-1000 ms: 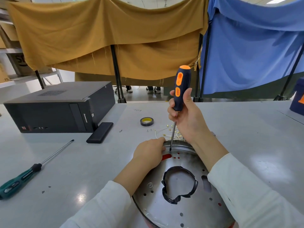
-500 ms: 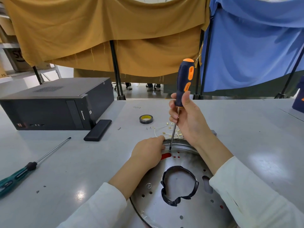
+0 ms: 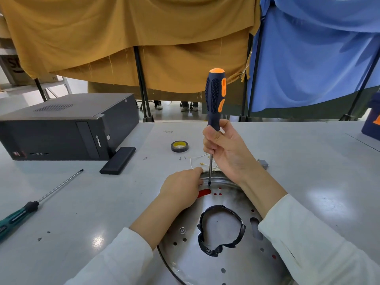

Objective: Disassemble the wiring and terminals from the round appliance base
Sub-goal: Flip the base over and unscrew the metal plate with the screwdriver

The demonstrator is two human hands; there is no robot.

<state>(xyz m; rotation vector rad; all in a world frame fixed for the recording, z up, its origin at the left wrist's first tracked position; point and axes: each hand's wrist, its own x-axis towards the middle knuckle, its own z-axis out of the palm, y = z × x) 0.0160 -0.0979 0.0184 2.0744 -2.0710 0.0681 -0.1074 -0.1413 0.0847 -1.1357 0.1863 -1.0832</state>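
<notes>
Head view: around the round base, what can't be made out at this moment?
- Screw under the screwdriver tip: too small.
- Left hand fingertips: curled at the round base rim, hiding any grip.
- Wires and terminals: partly behind the right hand.
- Base's near edge: cut off by the frame.

A grey table (image 3: pixel 308 161) carries the round metal base (image 3: pixel 236 262), a black computer case (image 3: pixel 61 128), tape roll (image 3: pixel 179 146), loose wires (image 3: pixel 197 161) — and a green-handled screwdriver (image 3: pixel 30 206).
</notes>
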